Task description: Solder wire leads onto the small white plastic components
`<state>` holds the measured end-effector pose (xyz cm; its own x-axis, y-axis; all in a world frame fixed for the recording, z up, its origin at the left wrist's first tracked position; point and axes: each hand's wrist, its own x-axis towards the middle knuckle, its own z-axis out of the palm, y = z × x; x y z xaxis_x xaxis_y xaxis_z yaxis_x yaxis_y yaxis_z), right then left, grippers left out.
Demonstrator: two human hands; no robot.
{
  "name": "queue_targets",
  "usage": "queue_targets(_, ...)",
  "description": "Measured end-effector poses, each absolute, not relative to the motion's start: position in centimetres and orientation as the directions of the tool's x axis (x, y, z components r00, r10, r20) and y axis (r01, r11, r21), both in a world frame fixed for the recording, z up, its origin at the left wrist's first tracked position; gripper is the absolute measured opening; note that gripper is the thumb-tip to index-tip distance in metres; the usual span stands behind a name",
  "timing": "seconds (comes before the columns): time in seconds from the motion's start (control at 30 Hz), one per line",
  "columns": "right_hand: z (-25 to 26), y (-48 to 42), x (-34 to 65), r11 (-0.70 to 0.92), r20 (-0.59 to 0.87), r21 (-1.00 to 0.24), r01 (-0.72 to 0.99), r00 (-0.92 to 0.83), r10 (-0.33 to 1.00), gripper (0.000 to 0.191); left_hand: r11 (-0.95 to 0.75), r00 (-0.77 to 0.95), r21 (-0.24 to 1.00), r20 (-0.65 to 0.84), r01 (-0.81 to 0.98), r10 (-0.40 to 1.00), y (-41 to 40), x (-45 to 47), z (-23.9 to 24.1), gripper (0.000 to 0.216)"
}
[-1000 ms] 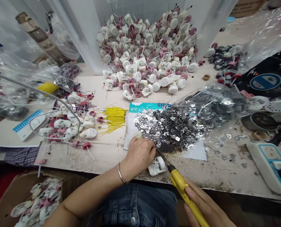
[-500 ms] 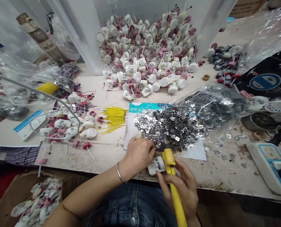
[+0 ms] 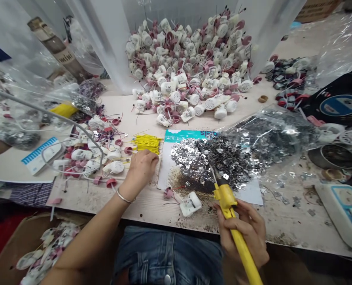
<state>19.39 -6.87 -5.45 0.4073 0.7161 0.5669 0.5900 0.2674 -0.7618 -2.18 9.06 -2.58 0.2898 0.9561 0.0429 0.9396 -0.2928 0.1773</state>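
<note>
My left hand [image 3: 140, 169] is closed, fingertips pressed together at the near edge of a bundle of yellow wires [image 3: 148, 143]; whatever it may pinch is hidden. A yellow soldering iron [image 3: 226, 196] is gripped in my right hand [image 3: 248, 233]. Its metal tip points up and left into a heap of small silver metal plates [image 3: 190, 155]. Between my hands, near the table's front edge, a white plastic housing [image 3: 190, 204] lies untouched, with a pink cap [image 3: 168, 192] and thin wires beside it.
A pile of white and pink housings [image 3: 188, 71] spills from a bin at the back. More housings [image 3: 85, 154] lie left, beneath a grey cable [image 3: 75, 122]. On the right are a plastic bag of metal plates [image 3: 279, 134], a metal cup [image 3: 332, 155] and a white-blue device [image 3: 339, 213].
My left hand has moved left from the housing to the yellow wires. My right hand has drawn the soldering iron right, away from the housing, which now shows fully.
</note>
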Motion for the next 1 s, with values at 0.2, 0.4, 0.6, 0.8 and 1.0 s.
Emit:
queue_targets(0.2, -4.2, -5.9, 21.0, 0.234, 0.632, -0.687, 0.688, 0.406, 0.66, 0.022, -0.407, 0.315, 0.254, 0.334, 0.878, 0.888, 9.4, -2.5, -2.6, 0.016)
queue_targets(0.4, -4.6, -7.3, 21.2, 0.227, 0.612, -0.706, 0.671, 0.416, 0.673, 0.022, -0.502, 0.498, 0.49, 0.15, 0.713, 0.854, 7.6, 1.5, -0.6, 0.015)
queue_targets(0.6, -4.6, -8.5, 21.9, 0.205, 0.647, -0.658, 0.724, 0.406, 0.645, 0.023, -0.797, 0.885, 0.389, -0.147, 0.463, 0.442, 7.3, 8.8, -0.8, 0.02)
queue_targets(0.8, -3.8, -9.3, 23.3, 0.172, 0.655, -0.635, 0.753, 0.406, 0.637, 0.025, -0.745, 0.833, 0.371, -0.258, 0.554, 0.49, 7.1, 10.4, -0.7, 0.022)
queue_targets(1.0, -4.3, -12.1, 24.6, 0.232, 0.655, -0.563, 0.793, 0.257, 0.711, 0.03, -0.65, 0.784, 0.443, -0.289, 0.618, 0.549, 6.0, 8.8, 0.9, 0.022)
